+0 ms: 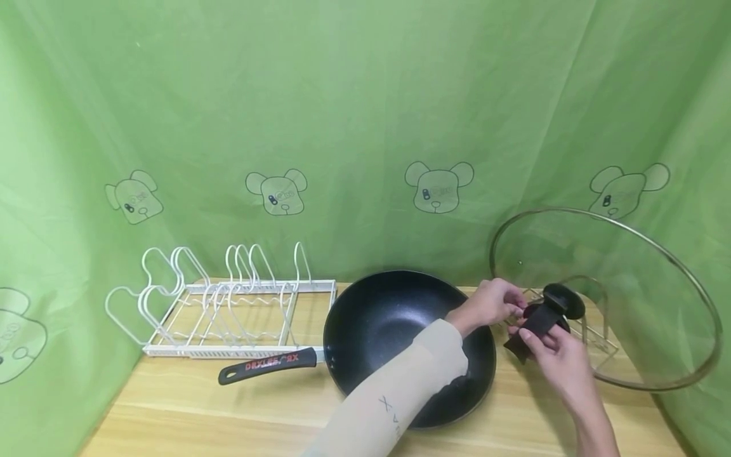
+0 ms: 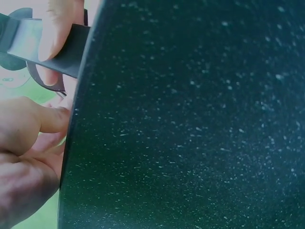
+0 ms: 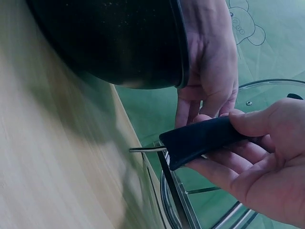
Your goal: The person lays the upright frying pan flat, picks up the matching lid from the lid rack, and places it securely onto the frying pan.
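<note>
A large clear glass lid [image 1: 645, 304] with a gold-coloured rim stands tilted on edge at the right. My right hand [image 1: 562, 358] grips its black handle [image 3: 202, 139], thumb on top and fingers underneath, as the right wrist view shows. Across a black wok [image 1: 379, 327] reaches my left arm, and the left hand [image 1: 488, 303] is beside the lid handle with its fingertips bent close to the right hand's fingers. The wok rim and the right hand hide part of those fingertips; I cannot tell whether they pinch anything.
The wok's long handle [image 1: 268, 366] points left across the wooden table [image 1: 228, 419]. Behind it lies a white wire rack [image 1: 240, 350] with upright loops. A metal wire rack [image 1: 608, 346] stands behind the lid. Green curtains [image 1: 365, 114] enclose the back and sides.
</note>
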Action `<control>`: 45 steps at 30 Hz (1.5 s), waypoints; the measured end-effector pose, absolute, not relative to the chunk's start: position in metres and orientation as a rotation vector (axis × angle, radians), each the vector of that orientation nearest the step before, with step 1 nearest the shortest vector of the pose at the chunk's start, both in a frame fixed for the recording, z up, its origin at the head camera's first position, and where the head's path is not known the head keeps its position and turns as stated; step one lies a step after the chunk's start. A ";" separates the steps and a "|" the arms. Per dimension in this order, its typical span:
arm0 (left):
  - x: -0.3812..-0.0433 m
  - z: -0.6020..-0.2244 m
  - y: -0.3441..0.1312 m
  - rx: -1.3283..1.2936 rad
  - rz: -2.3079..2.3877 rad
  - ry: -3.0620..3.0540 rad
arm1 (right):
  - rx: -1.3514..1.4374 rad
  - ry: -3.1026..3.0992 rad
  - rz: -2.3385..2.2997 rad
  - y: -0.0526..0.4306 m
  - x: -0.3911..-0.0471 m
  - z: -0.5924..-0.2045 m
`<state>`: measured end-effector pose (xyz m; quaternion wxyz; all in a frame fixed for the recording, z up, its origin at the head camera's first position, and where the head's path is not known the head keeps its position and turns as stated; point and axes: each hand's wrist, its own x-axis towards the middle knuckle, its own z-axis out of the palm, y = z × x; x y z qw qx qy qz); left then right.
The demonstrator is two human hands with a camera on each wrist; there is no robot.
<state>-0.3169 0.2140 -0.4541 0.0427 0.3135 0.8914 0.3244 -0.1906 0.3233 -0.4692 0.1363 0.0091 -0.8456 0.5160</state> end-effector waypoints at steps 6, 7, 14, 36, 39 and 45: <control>-0.315 -0.454 0.213 0.951 0.999 2.750 | 0.010 -2.430 1.453 0.321 -0.189 -0.469; -0.314 -0.455 0.213 0.943 1.003 2.750 | -0.002 -2.432 1.447 0.320 -0.189 -0.469; -0.311 -0.454 0.214 0.881 1.053 2.716 | -0.094 -2.410 1.429 0.317 -0.188 -0.469; -0.314 -0.456 0.216 0.932 1.035 2.762 | -0.079 -1.962 1.813 0.302 -0.196 -0.477; -0.314 -0.455 0.215 0.934 1.041 2.755 | -0.081 -1.980 1.735 0.299 -0.197 -0.476; -0.314 -0.457 0.215 0.950 1.022 2.771 | -0.086 -1.992 1.694 0.294 -0.197 -0.473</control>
